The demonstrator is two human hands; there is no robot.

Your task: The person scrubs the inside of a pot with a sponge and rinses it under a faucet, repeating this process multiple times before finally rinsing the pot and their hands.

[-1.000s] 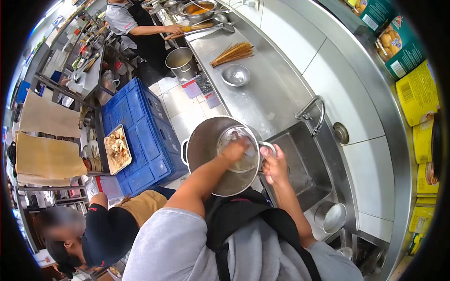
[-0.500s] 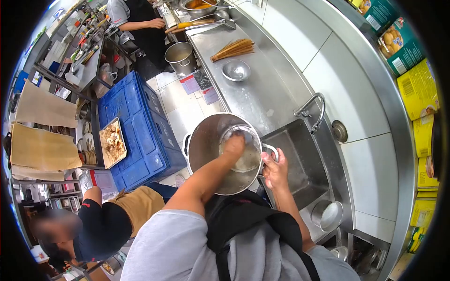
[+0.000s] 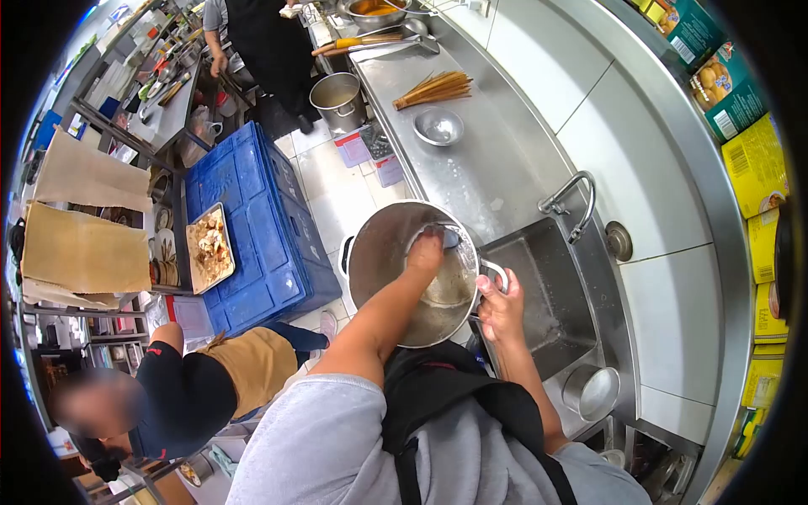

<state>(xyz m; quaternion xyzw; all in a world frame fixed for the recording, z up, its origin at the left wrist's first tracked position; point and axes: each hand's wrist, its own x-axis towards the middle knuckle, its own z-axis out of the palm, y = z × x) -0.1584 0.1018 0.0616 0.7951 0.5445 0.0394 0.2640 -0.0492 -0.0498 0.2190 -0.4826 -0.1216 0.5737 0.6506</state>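
Note:
A large stockpot (image 3: 370, 261) is tilted so that its mouth faces me, with soapy-looking cloudy wetness on the inside bottom. My left hand (image 3: 427, 251) reaches deep into it, fingers curled near the far inner wall. A pale grey-blue thing (image 3: 452, 239) shows beside those fingers, too small and partly covered to name. My right hand (image 3: 500, 310) grips the pot's right loop handle (image 3: 495, 271), thumb over the top. Just right of the pot lies the steel sink (image 3: 547, 295) with its faucet (image 3: 582, 206).
A metal bowl (image 3: 438, 127) and a bundle of thin sticks (image 3: 433, 89) lie on the steel counter. A small pot (image 3: 591, 393) stands by the sink's near corner. Blue crates (image 3: 252, 244) bear a food tray (image 3: 209, 248). One person (image 3: 194, 387) is at left, another (image 3: 265, 50) at the back.
My left hand has shifted inside the pot toward its far wall, and the pale thing shows more. My right hand keeps its grip. The person at the back has turned and lowered an arm.

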